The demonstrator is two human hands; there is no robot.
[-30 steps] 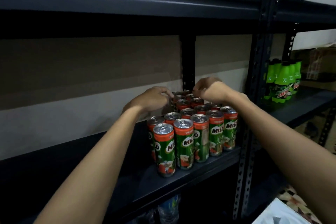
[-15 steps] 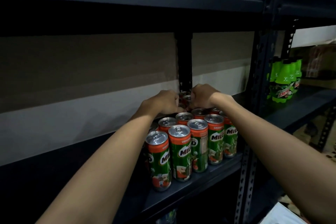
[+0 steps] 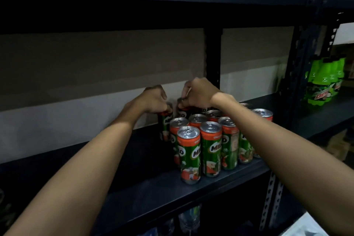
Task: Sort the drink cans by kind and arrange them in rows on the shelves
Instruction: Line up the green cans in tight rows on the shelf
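Rear cans [image 3: 181,114] hidden; green bottles [image 3: 325,82] blurred.

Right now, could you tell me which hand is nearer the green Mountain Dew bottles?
Right. The right hand grips a back-row Milo can nearer the Mountain Dew bottles; the left hand is farther left.

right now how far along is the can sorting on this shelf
Done: Milo cans stand grouped in rows on the shelf. In hand: left hand and right hand each grip a back-row can top. Left: the shelf's bare left stretch; other kinds aren't visible here.
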